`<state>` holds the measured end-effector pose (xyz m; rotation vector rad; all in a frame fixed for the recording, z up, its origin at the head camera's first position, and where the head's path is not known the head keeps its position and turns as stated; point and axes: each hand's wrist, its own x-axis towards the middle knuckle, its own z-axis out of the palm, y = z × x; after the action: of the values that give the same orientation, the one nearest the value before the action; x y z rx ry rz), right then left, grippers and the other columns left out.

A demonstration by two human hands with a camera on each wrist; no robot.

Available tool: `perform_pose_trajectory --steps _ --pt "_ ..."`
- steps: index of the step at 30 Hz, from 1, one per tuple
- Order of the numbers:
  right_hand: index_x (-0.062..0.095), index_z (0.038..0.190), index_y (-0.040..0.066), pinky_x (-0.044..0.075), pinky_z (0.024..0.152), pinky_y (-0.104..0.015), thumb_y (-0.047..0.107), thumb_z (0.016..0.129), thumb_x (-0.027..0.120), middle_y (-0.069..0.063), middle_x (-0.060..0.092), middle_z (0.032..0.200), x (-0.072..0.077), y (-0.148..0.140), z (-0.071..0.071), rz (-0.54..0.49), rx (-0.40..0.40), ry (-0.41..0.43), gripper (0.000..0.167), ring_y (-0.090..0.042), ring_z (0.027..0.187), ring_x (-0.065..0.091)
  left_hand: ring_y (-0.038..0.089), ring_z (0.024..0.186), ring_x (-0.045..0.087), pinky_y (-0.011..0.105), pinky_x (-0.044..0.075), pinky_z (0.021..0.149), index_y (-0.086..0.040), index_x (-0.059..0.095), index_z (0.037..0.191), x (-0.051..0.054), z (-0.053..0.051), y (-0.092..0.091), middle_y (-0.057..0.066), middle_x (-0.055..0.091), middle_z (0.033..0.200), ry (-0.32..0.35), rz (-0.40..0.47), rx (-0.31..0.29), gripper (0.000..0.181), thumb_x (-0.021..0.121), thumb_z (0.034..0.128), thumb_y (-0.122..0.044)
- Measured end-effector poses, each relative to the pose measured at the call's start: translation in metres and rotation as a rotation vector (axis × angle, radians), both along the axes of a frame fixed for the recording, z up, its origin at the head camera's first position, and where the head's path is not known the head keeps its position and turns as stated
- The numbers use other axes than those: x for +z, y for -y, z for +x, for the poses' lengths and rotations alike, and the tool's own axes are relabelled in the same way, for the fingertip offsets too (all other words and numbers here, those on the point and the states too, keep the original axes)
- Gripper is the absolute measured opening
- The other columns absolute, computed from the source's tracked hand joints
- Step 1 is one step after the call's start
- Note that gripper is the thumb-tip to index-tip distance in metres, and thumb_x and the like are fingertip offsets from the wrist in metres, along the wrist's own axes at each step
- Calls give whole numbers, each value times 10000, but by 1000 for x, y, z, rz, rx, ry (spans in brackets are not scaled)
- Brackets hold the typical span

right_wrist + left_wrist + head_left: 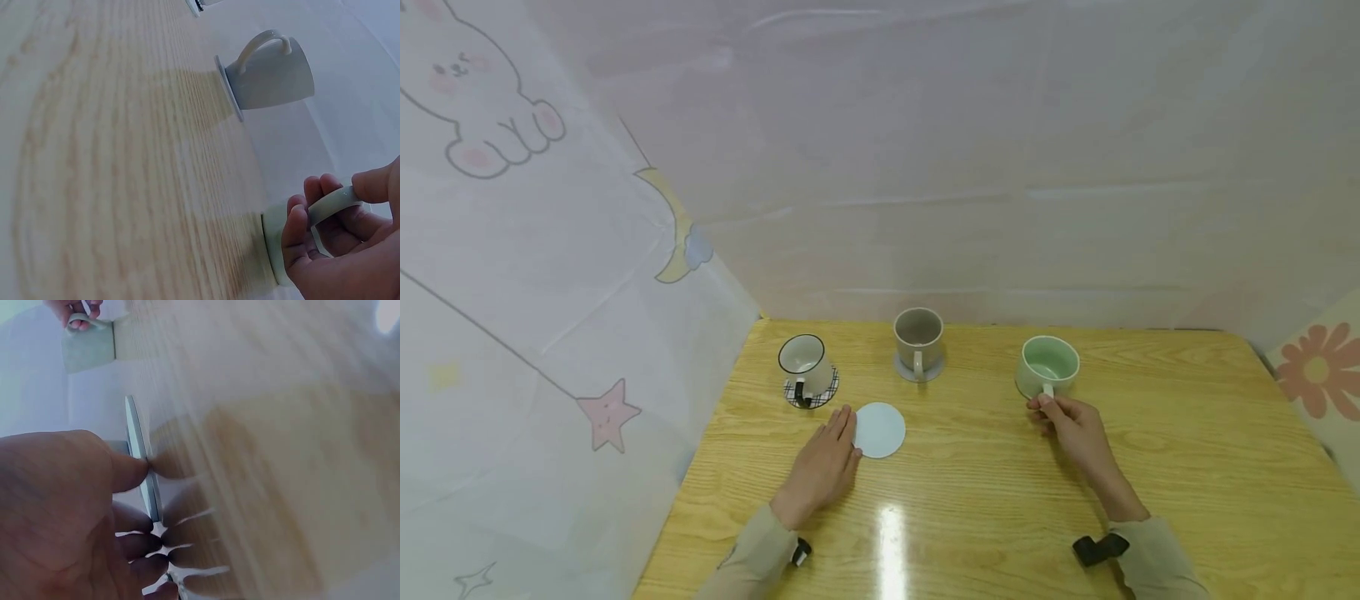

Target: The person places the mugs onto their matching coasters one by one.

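My left hand [822, 468] lies at the left edge of a pale, round coaster [880, 430]. Its fingers look fairly straight, and in the left wrist view thumb and fingertips reach down to the coaster's rim at the tabletop. Over on the right, my right hand [1078, 433] holds the handle of a light green mug [1049, 367], which stands upright. Close up in the right wrist view, thumb and fingers curl around that mug handle [334, 205].
A white mug [803, 365] with a dark rim and black handle stands on a checked coaster [832, 392] at the left. Farther back, a grey-beige mug [917, 333] sits on a grey coaster [934, 372]. Printed cloth [970, 200] hangs behind the wooden table [985, 517].
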<state>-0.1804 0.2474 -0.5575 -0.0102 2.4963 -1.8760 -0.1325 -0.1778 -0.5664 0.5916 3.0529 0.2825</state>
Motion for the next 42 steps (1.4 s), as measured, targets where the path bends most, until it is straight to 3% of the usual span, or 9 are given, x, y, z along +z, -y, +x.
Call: perform_pose_trajectory --steps 8,17,26,32,37,42 --pt "718 1234 -96 624 754 -289 346 1149 511 -45 799 1118 0 -3 0 8 -3 6 495 -80 955 742 441 1475 512 565 457 1192 21 561 1525 1 3 1 203 530 1599 -57 77 -13 524 648 1083 -246" --pt "723 1226 -90 622 741 -294 346 1148 515 -31 799 1110 -1 -5 -2 9 3 5 489 -85 931 728 459 1387 597 546 523 1128 -17 675 1425 2 4 -4 155 638 1504 -151 43 9 453 735 1029 -230" --pt "722 1206 -101 621 731 -301 342 1146 521 10 797 1065 -1 -3 -1 -10 2 4 490 -112 909 724 445 1351 631 511 565 1077 -31 701 1395 2 -3 -6 133 660 1481 -175 3 41 454 779 997 -234" --pt "723 1193 -104 618 731 -298 333 1147 521 25 797 1054 0 -1 -1 -16 1 -4 484 -105 918 732 438 1306 665 507 605 1007 -10 703 1381 2 -12 -7 154 672 1458 -206 -9 29 451 795 984 -203" --pt "724 1200 -95 623 734 -302 342 1146 520 9 796 1075 0 -1 -1 -10 4 -4 485 -112 923 732 403 1325 662 475 610 1006 3 679 1410 2 -21 -9 170 649 1485 -187 -34 29 460 770 1006 -198" --pt "731 1185 -97 625 744 -282 333 1145 524 -56 799 1079 -3 0 -2 -5 -9 -16 479 -102 918 742 411 1351 641 490 608 1005 25 664 1418 3 -26 -12 202 627 1503 -127 16 51 458 755 1015 -173"
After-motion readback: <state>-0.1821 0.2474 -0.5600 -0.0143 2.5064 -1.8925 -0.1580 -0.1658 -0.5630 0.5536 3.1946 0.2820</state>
